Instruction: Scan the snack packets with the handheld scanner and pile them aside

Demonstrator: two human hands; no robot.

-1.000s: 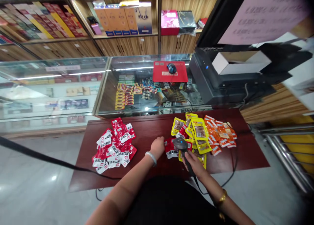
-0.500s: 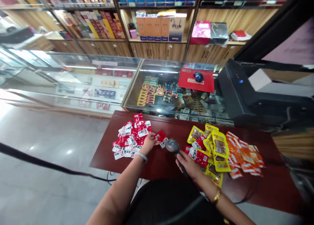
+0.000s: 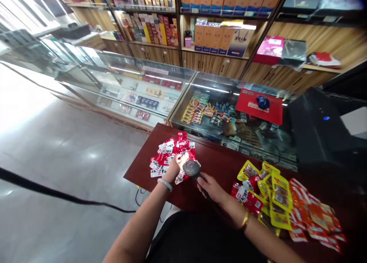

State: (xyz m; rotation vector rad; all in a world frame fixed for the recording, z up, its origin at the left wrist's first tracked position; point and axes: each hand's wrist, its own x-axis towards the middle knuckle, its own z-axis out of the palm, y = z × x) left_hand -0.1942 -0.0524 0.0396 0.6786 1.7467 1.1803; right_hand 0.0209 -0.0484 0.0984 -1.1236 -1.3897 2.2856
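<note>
Wooden shelves (image 3: 229, 10) of boxed goods fill the top of the frame, and below them a glass counter (image 3: 160, 83) runs from the upper left toward the centre right. A dark red table (image 3: 218, 163) sits in front of it, across the lower middle of the frame.

At the table's left end lies a pile of red packets (image 3: 164, 158). The left hand (image 3: 176, 164) rests at the right edge of this pile, fingers curled down onto the packets; whether it pinches one of them cannot be made out, since the hand and the scanner cover that spot. A pale bangle (image 3: 165, 184) circles its wrist.

The right hand (image 3: 210, 187) is wrapped around the handle of a dark scanner (image 3: 191, 167), whose round head sits just beside the left hand, over the pile's right edge. The handle is mostly hidden in the palm.

To the lower right, well apart from the red pile, a heap of yellow packets (image 3: 276, 192) overlaps some red ones, with orange packets (image 3: 315, 213) beyond it toward the frame's right edge.

On the glass counter at the upper right sits a red mat (image 3: 252, 106) with a dark mouse (image 3: 262, 102). A black machine (image 3: 318, 129) beside it is cut off by the right edge. A black cable (image 3: 57, 192) crosses the floor at the lower left.
</note>
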